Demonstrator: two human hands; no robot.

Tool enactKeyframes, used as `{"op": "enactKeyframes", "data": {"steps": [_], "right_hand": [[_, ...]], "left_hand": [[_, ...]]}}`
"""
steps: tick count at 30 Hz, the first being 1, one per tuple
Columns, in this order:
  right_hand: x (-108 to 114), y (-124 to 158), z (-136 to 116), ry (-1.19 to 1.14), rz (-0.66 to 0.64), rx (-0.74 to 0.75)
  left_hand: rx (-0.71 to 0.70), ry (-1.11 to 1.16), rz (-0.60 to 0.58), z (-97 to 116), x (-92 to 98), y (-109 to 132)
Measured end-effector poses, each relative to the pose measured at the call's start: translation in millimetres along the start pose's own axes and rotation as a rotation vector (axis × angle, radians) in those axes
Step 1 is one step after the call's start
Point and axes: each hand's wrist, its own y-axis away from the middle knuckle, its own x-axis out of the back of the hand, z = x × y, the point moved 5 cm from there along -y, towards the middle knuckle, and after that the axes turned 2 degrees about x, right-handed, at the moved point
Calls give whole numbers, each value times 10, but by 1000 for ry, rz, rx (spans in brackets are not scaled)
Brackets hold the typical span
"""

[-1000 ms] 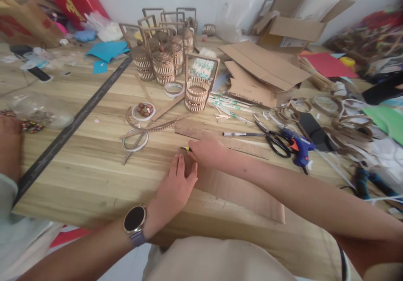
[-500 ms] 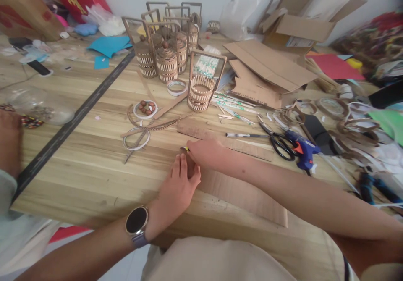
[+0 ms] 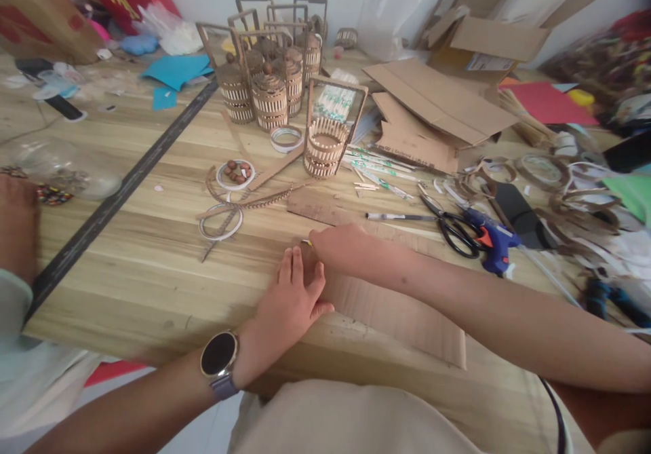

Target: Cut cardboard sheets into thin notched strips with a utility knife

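My left hand [image 3: 285,311] lies with fingers stretched over the left end of a corrugated cardboard piece [image 3: 401,322] near the table's front edge. Just beyond its fingertips, my right hand [image 3: 340,249] is closed around what looks like a utility knife [image 3: 306,242]. Only a small yellow part and a thin metallic tip show; the fist hides the rest. The knife tip is close to the cardboard's left end, though contact cannot be made out. Behind the right hand lies another cardboard strip [image 3: 315,208], partly covered by the forearm.
Scissors [image 3: 455,233], a blue glue gun [image 3: 496,240] and a pen [image 3: 399,217] lie to the right. An open stick basket [image 3: 325,148] stands ahead, with several lidded ones behind. Tape rolls [image 3: 221,222] are left of centre. Another person's hand [image 3: 17,227] rests at the far left.
My right hand has shifted slightly to the right with the knife. My left thumb has spread farther from its fingers, while the palm stays on the cardboard's end.
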Motion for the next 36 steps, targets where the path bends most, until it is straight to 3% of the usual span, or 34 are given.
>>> {"op": "enactKeyframes", "data": {"steps": [18,36], "right_hand": [[-387,440,292,165,1,-59],[-892,952,833,76,16,-196]], "left_hand": [[-1,-1,7,15,-4,7],[-6,-31,-34,-23,34,-8]]}}
